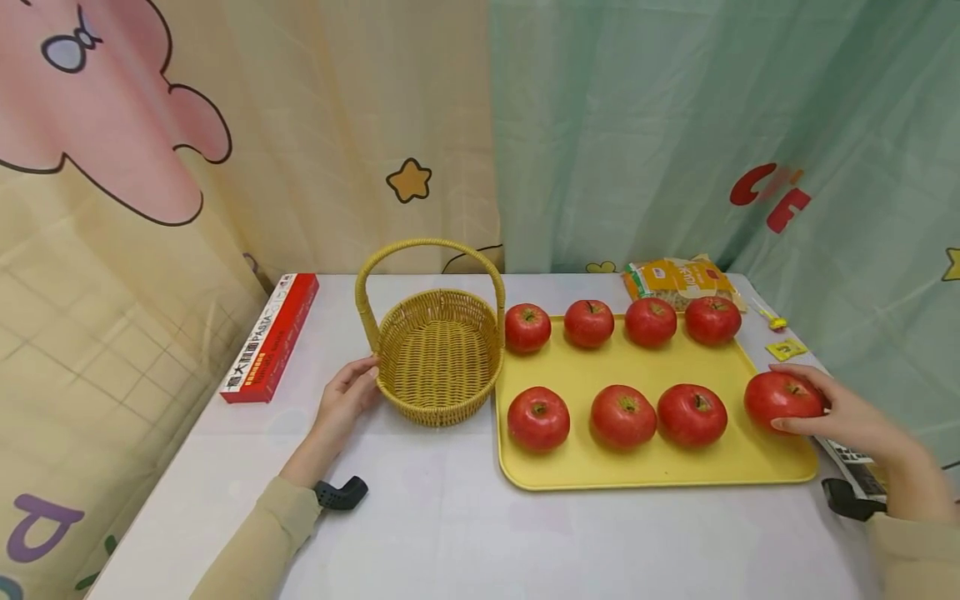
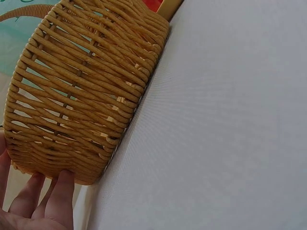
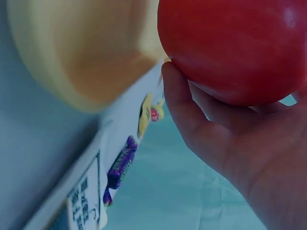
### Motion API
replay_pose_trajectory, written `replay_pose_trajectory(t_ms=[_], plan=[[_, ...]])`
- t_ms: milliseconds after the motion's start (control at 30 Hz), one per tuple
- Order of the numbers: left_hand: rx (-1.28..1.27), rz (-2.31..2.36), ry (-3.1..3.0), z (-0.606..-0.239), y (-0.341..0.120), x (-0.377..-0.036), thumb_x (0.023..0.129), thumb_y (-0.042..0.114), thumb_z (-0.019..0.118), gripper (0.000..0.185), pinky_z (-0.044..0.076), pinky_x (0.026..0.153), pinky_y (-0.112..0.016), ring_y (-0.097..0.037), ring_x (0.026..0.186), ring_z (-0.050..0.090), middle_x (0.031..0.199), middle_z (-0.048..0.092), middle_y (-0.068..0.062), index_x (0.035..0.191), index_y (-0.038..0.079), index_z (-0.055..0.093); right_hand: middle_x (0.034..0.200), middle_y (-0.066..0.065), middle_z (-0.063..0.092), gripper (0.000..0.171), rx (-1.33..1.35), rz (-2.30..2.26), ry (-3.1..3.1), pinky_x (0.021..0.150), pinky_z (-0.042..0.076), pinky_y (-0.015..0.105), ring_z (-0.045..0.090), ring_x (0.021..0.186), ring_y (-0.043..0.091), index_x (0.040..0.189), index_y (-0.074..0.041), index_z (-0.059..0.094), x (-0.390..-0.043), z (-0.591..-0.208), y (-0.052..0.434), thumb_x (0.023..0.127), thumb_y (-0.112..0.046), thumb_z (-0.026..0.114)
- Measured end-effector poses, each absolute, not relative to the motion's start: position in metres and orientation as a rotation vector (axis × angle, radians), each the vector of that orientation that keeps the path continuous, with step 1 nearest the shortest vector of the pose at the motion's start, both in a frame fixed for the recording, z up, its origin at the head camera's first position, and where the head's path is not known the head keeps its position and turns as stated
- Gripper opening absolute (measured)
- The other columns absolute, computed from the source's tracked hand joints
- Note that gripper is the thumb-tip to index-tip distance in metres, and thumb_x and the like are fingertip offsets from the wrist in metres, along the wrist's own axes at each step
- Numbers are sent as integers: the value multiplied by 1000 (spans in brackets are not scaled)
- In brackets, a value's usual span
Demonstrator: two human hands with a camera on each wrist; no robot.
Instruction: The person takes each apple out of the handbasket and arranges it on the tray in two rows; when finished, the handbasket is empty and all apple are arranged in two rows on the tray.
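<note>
My right hand grips a red apple at the right side of the yellow tray. In the right wrist view, that apple fills the top, with the thumb against its side. Whether it touches the tray I cannot tell. Several more red apples sit on the tray in a near and a far row. My left hand touches the left side of a woven basket with a tall arched handle. In the left wrist view, the fingertips press against its outer wall.
A red pasta box lies left of the basket. Behind the tray is an orange-and-clear food bag. Small yellow wrapped sweets and a printed packet lie along the right edge. A curtain hangs behind the table.
</note>
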State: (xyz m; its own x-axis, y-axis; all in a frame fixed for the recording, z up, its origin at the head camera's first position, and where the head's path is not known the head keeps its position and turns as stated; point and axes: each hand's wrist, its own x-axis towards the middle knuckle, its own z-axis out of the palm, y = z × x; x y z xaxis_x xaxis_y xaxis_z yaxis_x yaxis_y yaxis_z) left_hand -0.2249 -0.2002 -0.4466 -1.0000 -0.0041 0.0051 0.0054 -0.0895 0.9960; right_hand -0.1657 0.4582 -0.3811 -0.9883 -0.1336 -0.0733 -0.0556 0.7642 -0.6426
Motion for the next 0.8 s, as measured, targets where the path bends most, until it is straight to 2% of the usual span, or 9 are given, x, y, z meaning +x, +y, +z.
replay_pose_trajectory(t_ms=[33, 167, 267, 433, 600, 800], plan=[[-7, -2313, -2112, -447, -200, -225, 96, 25, 56, 49, 48, 89, -22, -16, 112, 53, 136, 41, -14, 134, -2, 42, 126, 25, 37, 70, -161, -1027, 2838, 68, 50, 30, 43, 98, 15, 141, -12, 29, -165, -383, 457, 85, -20, 70], [-34, -2323, -2090, -447, -200, -224, 96, 24, 56, 50, 48, 90, -23, -15, 111, 54, 135, 41, -16, 134, -4, 41, 126, 27, 37, 74, -153, -1024, 2796, 69, 49, 34, 40, 103, 36, 140, -8, 27, -165, -390, 452, 83, -24, 71], [-44, -2328, -2080, -447, -200, -223, 95, 24, 57, 50, 48, 89, -23, -16, 110, 54, 135, 41, -16, 134, -5, 41, 126, 28, 37, 76, -155, -1017, 2792, 69, 49, 35, 39, 106, 43, 138, -4, 26, -165, -393, 448, 81, -24, 72], [-19, -2318, -2102, -446, -199, -224, 95, 25, 57, 50, 48, 89, -22, -16, 111, 53, 135, 41, -13, 134, -2, 42, 127, 30, 36, 77, -170, -1020, 2782, 70, 49, 36, 38, 107, 45, 138, -2, 27, -166, -393, 446, 80, -24, 72], [-1, -2315, -2120, -446, -200, -225, 96, 26, 56, 49, 48, 90, -23, -15, 111, 53, 136, 42, -13, 134, -2, 42, 128, 29, 37, 74, -199, -987, 2766, 71, 51, 39, 40, 107, 40, 138, -1, 29, -167, -390, 446, 81, -25, 71], [-10, -2298, -2123, -446, -201, -223, 96, 26, 56, 48, 48, 90, -23, -12, 108, 55, 134, 43, -14, 133, -2, 43, 128, 32, 39, 68, -194, -909, 2785, 76, 50, 54, 41, 108, 44, 137, 1, 31, -170, -379, 448, 87, -28, 65]])
